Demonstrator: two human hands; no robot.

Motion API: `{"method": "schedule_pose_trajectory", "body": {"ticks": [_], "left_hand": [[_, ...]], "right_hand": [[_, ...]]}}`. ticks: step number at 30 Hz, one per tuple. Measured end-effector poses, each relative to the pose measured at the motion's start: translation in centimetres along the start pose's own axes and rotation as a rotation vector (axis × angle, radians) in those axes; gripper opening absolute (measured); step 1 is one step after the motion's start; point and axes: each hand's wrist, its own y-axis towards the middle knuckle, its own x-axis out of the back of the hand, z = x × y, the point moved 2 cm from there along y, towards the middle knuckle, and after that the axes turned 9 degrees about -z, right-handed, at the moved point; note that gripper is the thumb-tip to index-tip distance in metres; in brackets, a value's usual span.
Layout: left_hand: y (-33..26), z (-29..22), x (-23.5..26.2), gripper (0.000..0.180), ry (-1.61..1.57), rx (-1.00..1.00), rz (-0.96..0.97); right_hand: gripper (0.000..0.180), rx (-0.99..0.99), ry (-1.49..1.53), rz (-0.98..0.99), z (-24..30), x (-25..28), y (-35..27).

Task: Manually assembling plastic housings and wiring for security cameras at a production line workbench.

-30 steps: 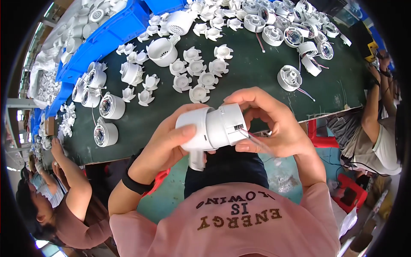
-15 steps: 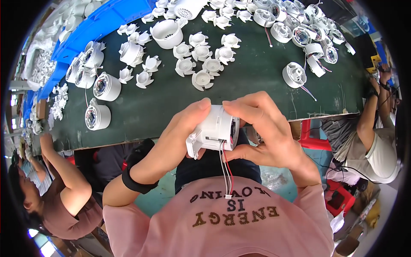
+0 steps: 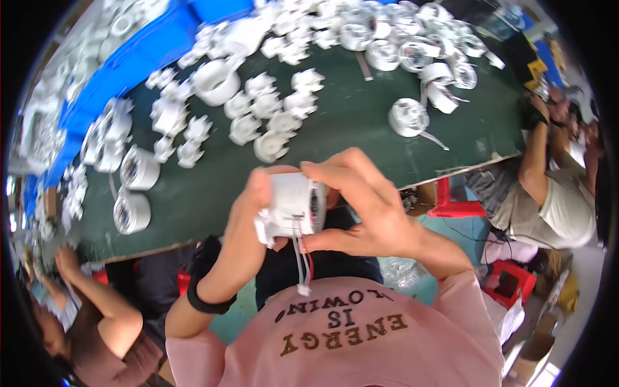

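Note:
Between my two hands is a white cylindrical fan housing (image 3: 289, 205), held above my lap by the table's near edge. My left hand (image 3: 253, 205) grips its left side, where a tab-like end sticks out. My right hand (image 3: 367, 209) has its fingers over the top and right rim and its thumb underneath. Thin wires, red and pale (image 3: 302, 261), hang from the housing's lower side and end in a small white connector (image 3: 304, 290). Inside the right-hand end, a dark part shows, blurred by motion.
On the dark green table (image 3: 348, 138) lie white fan impellers (image 3: 271, 146), a white ring-shaped housing (image 3: 216, 82) and wired round motor units (image 3: 408, 117). More housings (image 3: 132, 213) stand at left, near blue bins (image 3: 138, 48). People work on both sides; a red stool (image 3: 454, 198) is at right.
The whole view has shifted and blurred, with the table's things now further left in the picture. Both hands keep hold of the fan housing, which sits slightly further left and lower.

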Motion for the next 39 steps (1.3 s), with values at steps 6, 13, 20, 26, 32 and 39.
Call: {"method": "schedule_pose_trajectory", "body": {"ticks": [6, 13, 20, 26, 32, 39], "left_hand": [[-0.6, -0.7, -2.9, 0.084, 0.366, -0.730, -0.095], [-0.7, -0.7, 4.7, 0.057, 0.147, -0.285, -0.300], [-2.3, -2.7, 12.2, 0.044, 0.246, -0.068, -0.450], [-3.6, -1.8, 19.4, 0.043, 0.528, -0.176, -0.605], [-2.9, -0.4, 22.2, 0.025, 0.735, -0.602, -1.038], [-6.1, 0.2, 11.5, 0.018, 0.333, -0.685, -0.587]], "right_hand": [[0.072, -0.017, -0.168, -0.100, 0.6, 0.2, -0.4], [0.058, 0.124, -0.838, 0.130, -1.4, 6.6, 1.5], [0.053, 0.000, -1.019, 0.422, -5.6, 10.1, 3.6], [0.027, -0.093, -0.481, -0.086, -4.5, 8.4, 7.9], [0.039, -0.258, -0.112, -0.128, -10.3, 2.0, 8.8], [0.050, -0.061, -0.260, 0.034, -11.9, -0.4, 8.6]]}}
